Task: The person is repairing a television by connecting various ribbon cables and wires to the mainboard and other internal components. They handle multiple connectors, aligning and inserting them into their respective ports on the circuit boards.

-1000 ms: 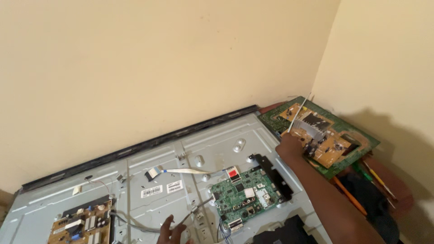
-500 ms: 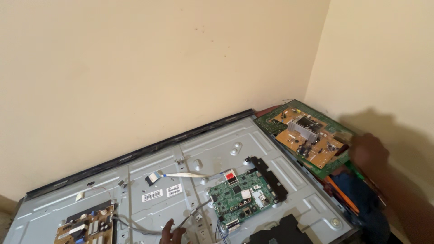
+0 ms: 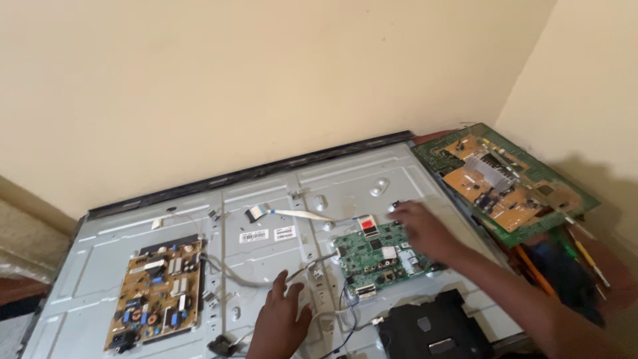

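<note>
Green board (image 3: 382, 256) sits near the middle of the grey panel (image 3: 266, 199), and my right hand (image 3: 425, 229) lies over its right edge, fingers loose, grasping nothing. My left hand (image 3: 282, 319) rests spread beside the grey cable (image 3: 249, 279).

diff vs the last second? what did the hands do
The right hand swung left, from beside the loose boards at the right onto the green main board, holding nothing. The left hand stayed flat on the metal back panel. Boards and cables unmoved.
</note>
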